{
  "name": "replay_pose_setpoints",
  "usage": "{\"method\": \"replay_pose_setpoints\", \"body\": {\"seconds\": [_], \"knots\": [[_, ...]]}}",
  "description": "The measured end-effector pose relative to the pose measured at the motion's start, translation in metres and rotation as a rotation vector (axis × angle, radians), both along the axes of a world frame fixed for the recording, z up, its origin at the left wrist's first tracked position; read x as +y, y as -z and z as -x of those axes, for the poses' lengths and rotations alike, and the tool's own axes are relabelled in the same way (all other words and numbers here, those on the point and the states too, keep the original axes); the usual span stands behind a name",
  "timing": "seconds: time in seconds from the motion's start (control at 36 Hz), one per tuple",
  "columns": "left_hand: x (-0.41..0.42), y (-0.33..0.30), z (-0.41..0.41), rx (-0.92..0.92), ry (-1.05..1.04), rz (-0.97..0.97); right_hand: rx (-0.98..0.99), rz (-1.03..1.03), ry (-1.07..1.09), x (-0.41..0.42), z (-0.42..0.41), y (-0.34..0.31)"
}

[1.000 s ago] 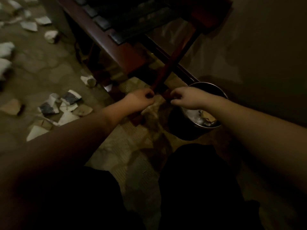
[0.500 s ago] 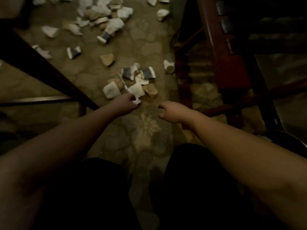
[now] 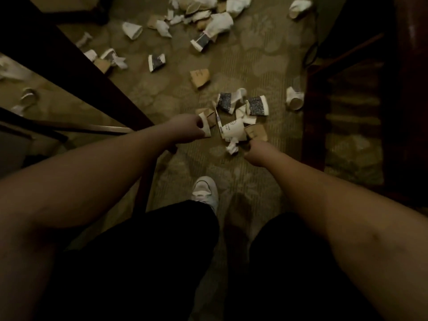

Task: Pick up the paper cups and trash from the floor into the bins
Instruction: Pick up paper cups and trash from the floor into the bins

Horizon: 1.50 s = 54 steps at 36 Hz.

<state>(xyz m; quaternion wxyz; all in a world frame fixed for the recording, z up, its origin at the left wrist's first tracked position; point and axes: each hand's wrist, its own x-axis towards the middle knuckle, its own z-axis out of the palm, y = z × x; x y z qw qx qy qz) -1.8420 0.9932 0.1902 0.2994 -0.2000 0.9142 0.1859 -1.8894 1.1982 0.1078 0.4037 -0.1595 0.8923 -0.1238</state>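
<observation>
Crushed paper cups litter the patterned carpet. My left hand (image 3: pixel 185 129) grips a flattened white cup (image 3: pixel 205 126) at the left edge of a near pile. My right hand (image 3: pixel 256 153) has its fingers curled at the lower edge of a brown cup (image 3: pixel 256 132) and appears to pinch it. Beside it lie a white printed cup (image 3: pixel 231 130), a crumpled paper scrap (image 3: pixel 232 147), and two dark-patterned cups (image 3: pixel 257 105) (image 3: pixel 225 101). No bin is in view.
A dark wooden chair frame (image 3: pixel 76 72) crosses the left side, and a red-brown furniture leg (image 3: pixel 311 126) stands at the right with a white cup (image 3: pixel 294 98) beside it. Several more cups (image 3: pixel 217 25) lie farther off. My shoe (image 3: pixel 205 189) is below the pile.
The view has swung from the bin by the wall to the cup pile. Both hands have reached down to it, the left taking a white cup, the right closing at a brown cup.
</observation>
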Motion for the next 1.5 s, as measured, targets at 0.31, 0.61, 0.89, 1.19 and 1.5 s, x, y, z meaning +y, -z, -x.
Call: {"method": "replay_pose_setpoints", "body": {"seconds": [0.31,0.61,0.89,1.19,1.5], "knots": [[0.006,0.151,0.047,-0.086,0.108,-0.109,0.053,0.142,0.67,-0.007,0.068,0.109],[0.018,0.242,0.064,-0.072,-0.032,-0.23,-0.101,0.165,0.97,-0.007,0.086,0.161],[0.035,0.269,0.055,0.041,0.018,-0.231,-0.038,0.106,0.973,-0.018,0.097,0.178],[-0.006,0.25,0.04,0.116,-0.244,-0.311,-0.204,0.176,1.014,-0.008,0.096,0.18],[-0.037,0.231,0.026,0.317,-0.618,-0.394,-0.34,0.468,1.161,0.015,0.067,0.164]]}}
